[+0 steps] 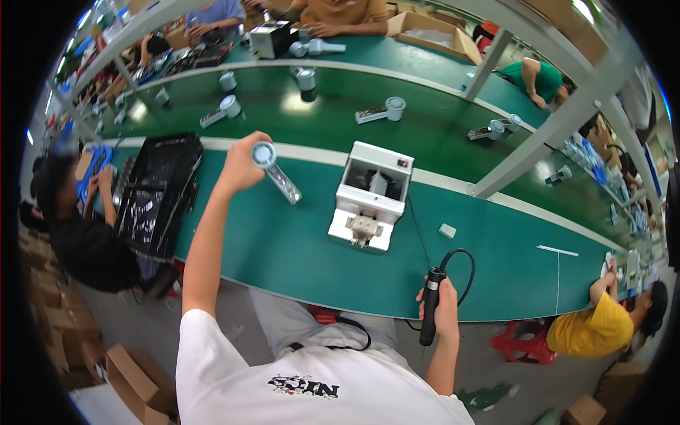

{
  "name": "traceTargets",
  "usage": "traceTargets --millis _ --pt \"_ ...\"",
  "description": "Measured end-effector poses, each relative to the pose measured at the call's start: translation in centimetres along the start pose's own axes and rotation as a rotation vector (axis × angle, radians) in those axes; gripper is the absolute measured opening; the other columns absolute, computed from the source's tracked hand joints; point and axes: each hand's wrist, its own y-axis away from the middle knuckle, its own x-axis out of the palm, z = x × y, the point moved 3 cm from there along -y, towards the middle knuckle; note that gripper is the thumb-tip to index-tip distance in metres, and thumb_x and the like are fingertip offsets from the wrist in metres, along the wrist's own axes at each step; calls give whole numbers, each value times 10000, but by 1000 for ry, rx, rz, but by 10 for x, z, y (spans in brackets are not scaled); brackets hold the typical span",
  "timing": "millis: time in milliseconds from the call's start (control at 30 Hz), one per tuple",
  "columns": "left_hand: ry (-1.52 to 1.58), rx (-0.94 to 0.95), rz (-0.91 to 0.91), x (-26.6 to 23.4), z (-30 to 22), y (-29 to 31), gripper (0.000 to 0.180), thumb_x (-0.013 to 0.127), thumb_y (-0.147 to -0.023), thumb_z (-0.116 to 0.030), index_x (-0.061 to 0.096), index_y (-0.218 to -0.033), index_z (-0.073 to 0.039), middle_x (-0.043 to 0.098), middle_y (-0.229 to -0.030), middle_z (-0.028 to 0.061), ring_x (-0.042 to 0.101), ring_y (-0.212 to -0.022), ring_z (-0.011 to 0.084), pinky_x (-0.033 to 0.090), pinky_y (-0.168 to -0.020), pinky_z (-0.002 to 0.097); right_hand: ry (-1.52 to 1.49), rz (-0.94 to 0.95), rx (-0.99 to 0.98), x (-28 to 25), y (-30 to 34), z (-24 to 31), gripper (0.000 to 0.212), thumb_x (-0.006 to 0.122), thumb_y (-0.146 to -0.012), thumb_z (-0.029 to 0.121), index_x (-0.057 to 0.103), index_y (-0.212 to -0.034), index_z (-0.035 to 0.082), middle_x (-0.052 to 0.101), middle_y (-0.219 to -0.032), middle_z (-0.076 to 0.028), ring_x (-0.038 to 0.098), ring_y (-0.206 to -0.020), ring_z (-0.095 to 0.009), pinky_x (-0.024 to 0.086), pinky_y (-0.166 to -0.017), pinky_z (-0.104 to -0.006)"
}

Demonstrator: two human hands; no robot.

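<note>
My left hand (243,164), at the far edge of the green table (297,244), is closed around a handheld device (283,181). It has a round light-blue head and a clear, shiny handle that points down to the right. Near the table's front edge, my right hand (445,306) grips a black electric screwdriver (430,312) upright, with a looped black cable at its top. Between the hands stands a white screw feeder (372,191) with an open top and a metal front part; neither hand touches it.
Beyond the table runs a green conveyor belt (319,106) bearing several similar devices (394,108). A black plastic-covered tray (157,191) lies left. A small white block (447,231) sits right of the feeder. Grey posts (545,145) rise at the right. Co-workers (591,322) sit around.
</note>
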Motion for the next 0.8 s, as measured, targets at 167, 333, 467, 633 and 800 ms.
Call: traceTargets --millis 167,333,467,633,800 --pt "-150 -250 -123 66 43 -126 603 874 -478 -255 624 -1004 -99 716 -982 133 682 -938 339 541 -830 428 -31 53 120 10 -9 -7 422 323 -1073 404 500 -1031 23 606 -709 -89 548 -449 -136 448 -386 -270" --pt "-141 -389 -199 156 40 -195 774 908 -527 -358 544 -1145 -68 679 -1094 182 654 -1037 354 522 -905 443 -46 -22 130 11 -10 1 406 346 -1068 399 508 -991 35 605 -695 -87 549 -440 -137 444 -379 -281" --pt "-93 -290 -150 200 25 -227 754 922 -549 -327 545 -1151 -73 685 -1079 180 661 -1027 356 518 -915 443 -33 -62 125 12 -11 1 400 346 -1069 387 515 -989 33 606 -691 -84 548 -445 -133 450 -390 -277" --pt "-210 -54 -112 218 29 -248 718 868 -580 -240 556 -1201 -58 657 -1135 180 619 -1099 349 486 -972 425 -88 -51 112 10 -17 -6 377 364 -1070 360 524 -1005 25 617 -700 -84 549 -445 -131 446 -391 -276" --pt "-58 383 206 253 -59 -236 703 752 -706 -328 535 -1290 -3 584 -1235 252 518 -1219 408 399 -1084 446 -82 -77 106 11 -19 -2 376 369 -1069 360 522 -992 25 616 -695 -82 546 -443 -130 445 -392 -278"
